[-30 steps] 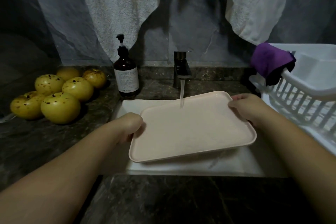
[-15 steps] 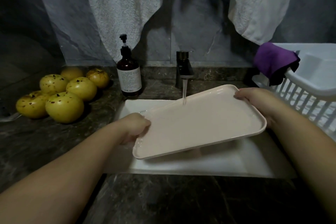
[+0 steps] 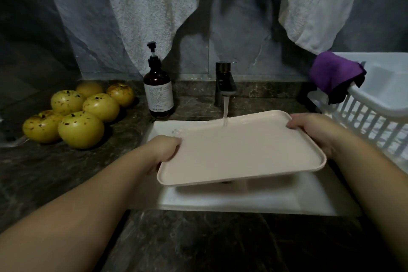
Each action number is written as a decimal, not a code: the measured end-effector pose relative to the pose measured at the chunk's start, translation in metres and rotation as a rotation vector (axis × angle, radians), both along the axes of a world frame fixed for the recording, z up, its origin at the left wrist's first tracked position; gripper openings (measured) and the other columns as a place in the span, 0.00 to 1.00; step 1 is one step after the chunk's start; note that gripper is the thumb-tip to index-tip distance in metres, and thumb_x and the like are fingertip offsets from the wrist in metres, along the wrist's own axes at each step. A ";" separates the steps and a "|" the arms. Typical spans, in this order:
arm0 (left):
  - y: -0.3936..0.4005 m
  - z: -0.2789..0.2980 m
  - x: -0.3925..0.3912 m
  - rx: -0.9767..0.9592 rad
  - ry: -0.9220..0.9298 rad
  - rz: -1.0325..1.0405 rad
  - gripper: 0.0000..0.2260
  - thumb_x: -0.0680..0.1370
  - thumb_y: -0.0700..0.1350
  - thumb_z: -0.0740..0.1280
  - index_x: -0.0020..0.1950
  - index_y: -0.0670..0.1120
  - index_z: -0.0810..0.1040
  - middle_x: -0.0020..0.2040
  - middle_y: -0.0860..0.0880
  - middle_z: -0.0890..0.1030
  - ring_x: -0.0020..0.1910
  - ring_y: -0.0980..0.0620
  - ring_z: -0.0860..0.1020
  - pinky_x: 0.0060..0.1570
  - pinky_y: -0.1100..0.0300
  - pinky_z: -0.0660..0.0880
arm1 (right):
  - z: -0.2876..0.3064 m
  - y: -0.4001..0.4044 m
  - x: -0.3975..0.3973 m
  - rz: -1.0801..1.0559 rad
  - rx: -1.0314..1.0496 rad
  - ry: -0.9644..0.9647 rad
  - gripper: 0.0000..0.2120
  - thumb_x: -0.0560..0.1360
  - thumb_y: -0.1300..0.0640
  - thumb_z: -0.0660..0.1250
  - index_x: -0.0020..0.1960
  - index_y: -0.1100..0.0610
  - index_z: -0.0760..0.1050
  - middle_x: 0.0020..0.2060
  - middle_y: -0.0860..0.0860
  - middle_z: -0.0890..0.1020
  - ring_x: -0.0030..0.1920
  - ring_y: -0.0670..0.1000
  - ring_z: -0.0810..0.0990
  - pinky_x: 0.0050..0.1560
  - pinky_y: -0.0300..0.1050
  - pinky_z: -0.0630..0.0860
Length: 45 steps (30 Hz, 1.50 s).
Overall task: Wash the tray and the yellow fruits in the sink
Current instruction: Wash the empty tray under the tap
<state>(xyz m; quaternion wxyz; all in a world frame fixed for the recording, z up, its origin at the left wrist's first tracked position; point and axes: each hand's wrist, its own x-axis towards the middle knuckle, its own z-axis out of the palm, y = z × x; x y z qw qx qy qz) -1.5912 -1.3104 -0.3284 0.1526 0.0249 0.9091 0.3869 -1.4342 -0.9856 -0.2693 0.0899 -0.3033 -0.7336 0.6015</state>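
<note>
Far left on the dark bench (image 3: 55,168) we've got six spotty yellow fruits (image 3: 80,129) bunched together, soap bottle (image 3: 158,93) just right of them. Our left hand (image 3: 162,152) grips the tray (image 3: 238,152) by its left edge, fingers curled under. We're holding the tray over the white sink (image 3: 242,203), and the tap (image 3: 224,86) runs water onto its far edge. Our right hand (image 3: 313,129) grips the right edge. White rack (image 3: 375,117) with a purple cloth (image 3: 333,72) far right.
</note>
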 end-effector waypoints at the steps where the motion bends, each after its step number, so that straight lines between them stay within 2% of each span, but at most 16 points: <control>1: 0.001 0.001 0.001 0.072 -0.028 0.039 0.15 0.84 0.56 0.63 0.46 0.46 0.77 0.43 0.49 0.79 0.40 0.53 0.78 0.34 0.59 0.68 | -0.002 0.000 -0.001 0.010 0.035 -0.024 0.13 0.76 0.64 0.64 0.57 0.58 0.82 0.50 0.62 0.86 0.49 0.64 0.85 0.56 0.62 0.80; 4: 0.003 0.006 0.005 0.153 -0.030 0.086 0.17 0.84 0.57 0.64 0.46 0.45 0.78 0.45 0.49 0.81 0.42 0.50 0.79 0.39 0.58 0.70 | -0.010 0.003 -0.003 0.005 0.142 -0.081 0.14 0.76 0.66 0.65 0.54 0.52 0.83 0.45 0.58 0.87 0.47 0.59 0.86 0.47 0.51 0.82; 7: 0.002 0.010 0.008 0.145 0.035 0.102 0.14 0.85 0.50 0.59 0.58 0.41 0.78 0.53 0.43 0.80 0.46 0.47 0.79 0.42 0.56 0.70 | -0.019 0.004 -0.006 0.009 0.218 -0.134 0.12 0.76 0.67 0.67 0.55 0.55 0.81 0.46 0.58 0.86 0.49 0.59 0.85 0.52 0.54 0.82; 9: 0.003 0.013 0.010 0.174 0.075 0.088 0.13 0.86 0.44 0.57 0.56 0.40 0.79 0.56 0.38 0.80 0.50 0.43 0.78 0.44 0.56 0.69 | -0.023 0.003 -0.007 0.006 0.245 -0.144 0.11 0.76 0.68 0.67 0.53 0.55 0.81 0.44 0.57 0.86 0.47 0.58 0.85 0.50 0.53 0.82; 12: 0.003 0.016 0.011 0.263 0.131 0.067 0.09 0.81 0.43 0.61 0.47 0.42 0.79 0.51 0.37 0.82 0.47 0.41 0.79 0.48 0.51 0.74 | -0.027 0.001 -0.008 0.019 0.278 -0.189 0.11 0.73 0.69 0.65 0.47 0.55 0.80 0.41 0.58 0.85 0.47 0.61 0.84 0.51 0.58 0.82; 15: 0.002 0.020 0.013 0.374 0.158 0.109 0.08 0.78 0.43 0.63 0.52 0.44 0.81 0.50 0.40 0.84 0.48 0.41 0.82 0.52 0.47 0.78 | -0.029 -0.001 -0.008 0.040 0.296 -0.238 0.14 0.69 0.71 0.63 0.46 0.56 0.81 0.40 0.61 0.86 0.48 0.66 0.84 0.53 0.65 0.82; 18: 0.001 0.024 0.015 0.507 0.160 0.108 0.07 0.78 0.39 0.63 0.49 0.44 0.81 0.46 0.44 0.82 0.45 0.44 0.79 0.45 0.51 0.74 | -0.031 0.000 -0.010 0.033 0.310 -0.232 0.16 0.70 0.72 0.63 0.46 0.53 0.81 0.38 0.57 0.86 0.45 0.62 0.85 0.50 0.62 0.84; 21: -0.002 0.027 0.015 0.580 0.146 0.072 0.09 0.78 0.37 0.65 0.53 0.40 0.83 0.47 0.42 0.82 0.47 0.44 0.78 0.47 0.51 0.73 | -0.032 0.001 -0.011 0.041 0.331 -0.249 0.15 0.73 0.71 0.62 0.50 0.52 0.79 0.43 0.58 0.85 0.47 0.61 0.84 0.51 0.61 0.84; 25: -0.004 0.026 0.015 0.666 0.106 0.083 0.10 0.77 0.38 0.67 0.56 0.45 0.84 0.49 0.43 0.86 0.49 0.43 0.83 0.51 0.48 0.77 | -0.035 0.000 -0.010 0.048 0.303 -0.259 0.17 0.76 0.70 0.63 0.59 0.54 0.75 0.50 0.61 0.83 0.51 0.63 0.84 0.54 0.64 0.82; 28: -0.005 0.023 0.014 0.653 0.123 0.065 0.09 0.78 0.39 0.67 0.53 0.50 0.84 0.43 0.49 0.87 0.47 0.45 0.85 0.43 0.52 0.79 | -0.036 -0.001 -0.009 0.046 0.303 -0.241 0.18 0.75 0.70 0.63 0.61 0.53 0.74 0.50 0.60 0.83 0.50 0.63 0.84 0.54 0.66 0.82; 32: -0.006 0.018 0.013 0.502 0.176 0.050 0.10 0.79 0.43 0.67 0.56 0.56 0.83 0.49 0.49 0.87 0.50 0.45 0.85 0.53 0.44 0.83 | -0.033 0.000 -0.010 0.010 0.356 -0.176 0.22 0.77 0.68 0.64 0.67 0.51 0.71 0.47 0.54 0.81 0.46 0.58 0.82 0.39 0.53 0.82; 35: -0.005 0.015 0.011 0.328 0.178 0.004 0.15 0.81 0.47 0.65 0.68 0.56 0.78 0.58 0.49 0.82 0.53 0.46 0.83 0.49 0.48 0.83 | -0.030 0.001 -0.010 -0.018 0.391 -0.090 0.22 0.78 0.64 0.64 0.71 0.50 0.72 0.54 0.56 0.81 0.49 0.59 0.82 0.48 0.57 0.83; 39: -0.003 0.011 0.005 0.159 0.141 -0.058 0.19 0.85 0.46 0.63 0.77 0.53 0.72 0.62 0.46 0.81 0.51 0.46 0.83 0.46 0.53 0.82 | -0.023 0.000 -0.009 -0.045 0.402 0.066 0.22 0.79 0.62 0.63 0.71 0.47 0.75 0.55 0.50 0.83 0.50 0.52 0.82 0.47 0.49 0.81; 41: -0.001 0.008 0.004 0.154 0.065 -0.061 0.20 0.85 0.42 0.61 0.78 0.51 0.71 0.61 0.42 0.81 0.50 0.44 0.83 0.45 0.51 0.84 | -0.019 -0.001 -0.008 -0.057 0.380 0.143 0.20 0.79 0.61 0.64 0.67 0.46 0.79 0.49 0.44 0.84 0.47 0.46 0.83 0.43 0.43 0.79; 43: 0.000 0.006 0.004 0.218 -0.028 -0.036 0.22 0.84 0.36 0.59 0.78 0.48 0.71 0.57 0.40 0.82 0.49 0.41 0.84 0.37 0.52 0.83 | -0.013 -0.002 -0.007 -0.089 0.350 0.206 0.12 0.78 0.59 0.67 0.54 0.43 0.82 0.42 0.40 0.85 0.40 0.42 0.83 0.37 0.38 0.76; 45: 0.000 0.004 0.005 0.254 -0.074 0.000 0.27 0.81 0.32 0.60 0.79 0.48 0.68 0.54 0.38 0.82 0.47 0.41 0.84 0.31 0.55 0.81 | -0.009 -0.003 -0.006 -0.129 0.319 0.239 0.05 0.77 0.56 0.71 0.48 0.46 0.82 0.43 0.45 0.86 0.41 0.46 0.84 0.39 0.42 0.78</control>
